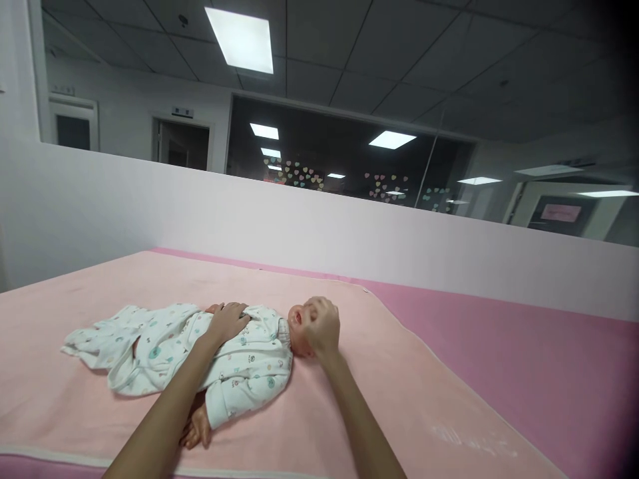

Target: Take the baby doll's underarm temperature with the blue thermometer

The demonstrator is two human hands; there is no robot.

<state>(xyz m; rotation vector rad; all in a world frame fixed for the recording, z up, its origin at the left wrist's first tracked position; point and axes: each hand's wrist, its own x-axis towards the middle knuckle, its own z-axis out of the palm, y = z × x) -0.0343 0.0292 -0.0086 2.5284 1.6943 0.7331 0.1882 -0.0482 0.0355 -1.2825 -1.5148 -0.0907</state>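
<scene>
A baby doll (297,342) lies on its back on a pink sheet, its head toward the right and its mouth open. White printed baby clothes (249,362) cover its body, with the empty-looking leg part spread to the left. Flat across the doll's chest rests my left hand (229,322), fingers stretched out. My right hand (324,324) is cupped over the doll's forehead with bent fingers, hiding its eyes and the top of its head. One doll hand (198,426) sticks out of the near sleeve, beside my left forearm.
The pink sheet (399,386) lies over a darker pink padded surface (539,346). A low white wall (299,226) runs behind it, with glass above. Beyond the glass are doors, ceiling lights and a window (344,159) with heart stickers.
</scene>
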